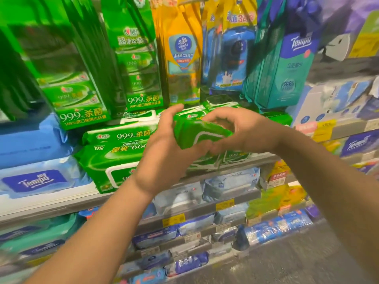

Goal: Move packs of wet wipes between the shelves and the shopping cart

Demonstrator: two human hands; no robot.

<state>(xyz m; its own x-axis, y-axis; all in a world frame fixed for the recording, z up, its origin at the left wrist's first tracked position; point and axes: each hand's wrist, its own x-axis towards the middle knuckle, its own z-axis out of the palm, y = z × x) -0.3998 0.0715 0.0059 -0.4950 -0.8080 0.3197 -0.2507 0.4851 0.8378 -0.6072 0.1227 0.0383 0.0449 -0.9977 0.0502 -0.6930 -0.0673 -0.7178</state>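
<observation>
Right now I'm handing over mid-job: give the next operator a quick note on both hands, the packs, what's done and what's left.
Left hand: grips the left end of a small green pack.
Right hand: grips its right end from above.
The pack is held in front of the green stack on the shelf.
Cart: out of view.
Done: cannot tell how many packs have moved.
Left: place this pack, on the shelf or in the cart; direction unclear from this view.

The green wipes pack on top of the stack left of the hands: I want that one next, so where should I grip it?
Grip the top green pack by its short right end, coming from the front right: it lies flat, long side facing out.
</observation>
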